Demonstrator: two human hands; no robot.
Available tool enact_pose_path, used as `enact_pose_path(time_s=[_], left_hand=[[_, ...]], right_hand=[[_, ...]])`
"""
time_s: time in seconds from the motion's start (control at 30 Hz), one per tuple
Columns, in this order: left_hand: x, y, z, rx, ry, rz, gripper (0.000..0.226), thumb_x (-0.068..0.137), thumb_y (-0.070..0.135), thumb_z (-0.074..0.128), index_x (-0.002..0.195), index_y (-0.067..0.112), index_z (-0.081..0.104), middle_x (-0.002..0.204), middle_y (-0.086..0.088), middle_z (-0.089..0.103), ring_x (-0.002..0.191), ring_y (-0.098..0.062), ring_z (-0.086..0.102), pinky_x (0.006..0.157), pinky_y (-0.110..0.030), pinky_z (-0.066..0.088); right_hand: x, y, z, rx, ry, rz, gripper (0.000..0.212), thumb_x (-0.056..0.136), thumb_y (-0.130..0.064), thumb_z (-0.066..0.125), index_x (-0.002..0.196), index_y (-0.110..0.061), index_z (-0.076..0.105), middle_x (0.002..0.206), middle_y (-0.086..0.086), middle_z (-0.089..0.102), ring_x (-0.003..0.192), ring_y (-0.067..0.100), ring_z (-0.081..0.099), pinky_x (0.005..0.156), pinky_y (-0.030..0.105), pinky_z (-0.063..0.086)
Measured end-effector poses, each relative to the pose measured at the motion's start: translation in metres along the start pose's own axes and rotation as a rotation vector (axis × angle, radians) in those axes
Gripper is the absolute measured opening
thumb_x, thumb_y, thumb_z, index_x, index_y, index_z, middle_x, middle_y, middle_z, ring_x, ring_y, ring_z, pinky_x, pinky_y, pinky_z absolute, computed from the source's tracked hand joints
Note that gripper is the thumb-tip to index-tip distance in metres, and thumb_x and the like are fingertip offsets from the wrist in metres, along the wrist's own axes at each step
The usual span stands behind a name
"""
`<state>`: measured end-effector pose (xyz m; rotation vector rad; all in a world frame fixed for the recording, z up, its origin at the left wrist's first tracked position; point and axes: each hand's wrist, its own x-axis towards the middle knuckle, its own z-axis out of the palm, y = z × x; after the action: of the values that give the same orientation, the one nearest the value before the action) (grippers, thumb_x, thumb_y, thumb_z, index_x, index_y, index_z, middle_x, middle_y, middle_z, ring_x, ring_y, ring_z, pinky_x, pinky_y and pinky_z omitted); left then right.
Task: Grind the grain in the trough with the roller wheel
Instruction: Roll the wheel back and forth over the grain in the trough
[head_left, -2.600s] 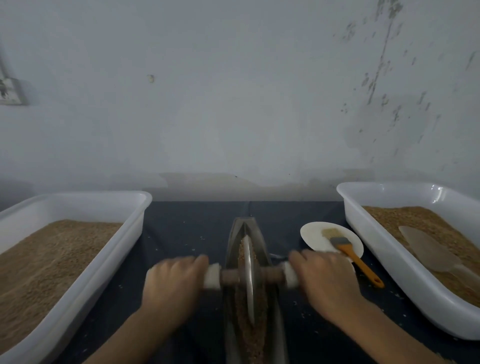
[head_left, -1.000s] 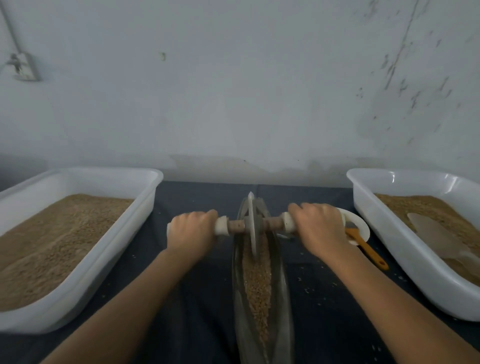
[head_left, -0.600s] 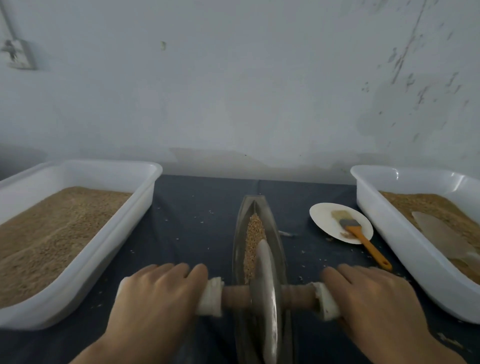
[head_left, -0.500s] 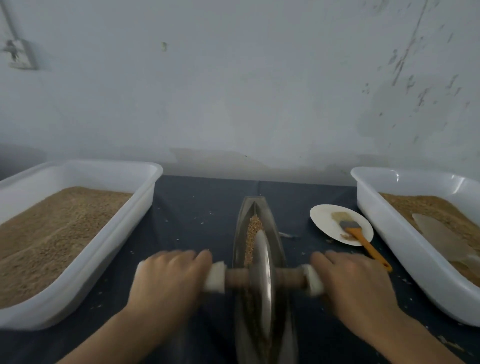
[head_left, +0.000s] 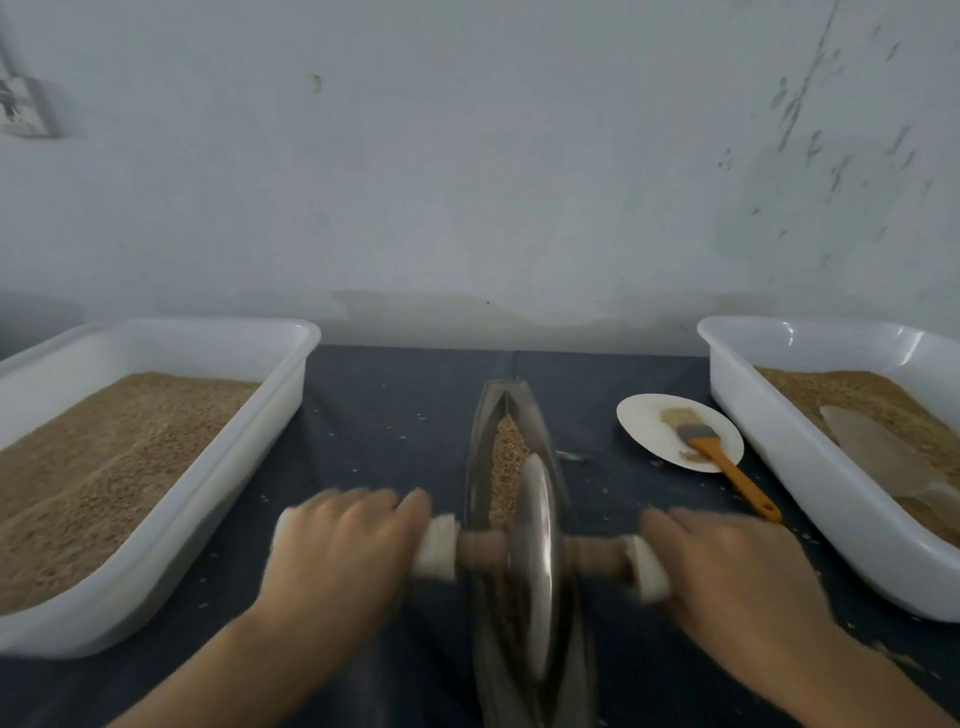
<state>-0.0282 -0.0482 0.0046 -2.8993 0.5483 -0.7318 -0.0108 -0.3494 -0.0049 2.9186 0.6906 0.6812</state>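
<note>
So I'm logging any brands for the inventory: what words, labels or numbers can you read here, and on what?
None can be read: no print shows on the white tubs, the trough, the roller wheel, the plate or the brush.
The wall fixture is too blurred to tell.

Dark navy tabletop (head_left: 405, 395) flecked with pale specks, two white tubs (head_left: 270, 395) (head_left: 727, 364) of tan grain, silver trough (head_left: 480, 447) holding brown grain (head_left: 506, 457), shiny metal roller wheel (head_left: 537, 561) on brown axle, cream plate (head_left: 649, 415), orange-handled brush (head_left: 727, 467), pale grey-blue scuffed wall (head_left: 467, 182)
</note>
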Motion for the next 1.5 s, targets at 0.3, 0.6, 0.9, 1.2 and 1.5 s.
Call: enact_pose_path(time_s=[0.3,0.6,0.9,1.2,1.5], left_hand=[[0.033,-0.012,0.032,0.081,-0.096,-0.146,0.033,0.064,0.036,0.082,0.079,0.028,0.054,0.070,0.008,0.061,0.061,-0.015,0.061,0.056,-0.026,0.044],[0.061,-0.022,0.046,0.097,-0.083,-0.212,0.029,0.077,0.036,0.069,0.080,0.027,0.042,0.075,0.007,0.060,0.065,-0.019,0.059,0.054,-0.030,0.031],[-0.026,-0.002,-0.002,-0.027,0.027,-0.001,0.051,0.027,0.020,0.088,0.061,0.025,0.050,0.051,0.007,0.046,0.040,-0.018,0.049,0.047,-0.024,0.028],[0.086,-0.025,0.054,0.162,-0.003,-0.247,0.019,0.084,0.034,0.065,0.083,0.027,0.047,0.080,0.008,0.062,0.071,-0.013,0.060,0.057,-0.028,0.030],[-0.024,0.003,-0.008,0.010,0.126,-0.007,0.047,0.036,0.016,0.088,0.062,0.023,0.049,0.053,0.005,0.044,0.042,-0.021,0.047,0.046,-0.027,0.029]], right_hand=[[0.050,0.005,0.023,-0.147,-0.076,0.044,0.034,0.066,-0.037,0.079,0.088,-0.029,0.054,0.073,-0.006,0.059,0.060,0.013,0.055,0.050,0.027,0.038],[0.074,0.011,0.028,-0.114,-0.089,0.099,0.029,0.079,-0.042,0.068,0.094,-0.029,0.047,0.079,-0.008,0.057,0.064,0.014,0.051,0.055,0.029,0.041],[-0.001,-0.003,-0.008,-0.009,0.031,-0.065,0.050,0.028,-0.024,0.089,0.068,-0.026,0.058,0.055,-0.007,0.051,0.044,0.013,0.049,0.039,0.027,0.040],[0.101,0.017,0.042,-0.221,0.053,0.123,0.036,0.066,-0.037,0.082,0.086,-0.024,0.054,0.071,-0.005,0.060,0.054,0.013,0.041,0.049,0.026,0.026],[-0.012,-0.004,-0.013,0.024,0.105,-0.050,0.056,0.024,-0.029,0.091,0.069,-0.028,0.057,0.055,-0.008,0.051,0.044,0.011,0.049,0.041,0.025,0.039]])
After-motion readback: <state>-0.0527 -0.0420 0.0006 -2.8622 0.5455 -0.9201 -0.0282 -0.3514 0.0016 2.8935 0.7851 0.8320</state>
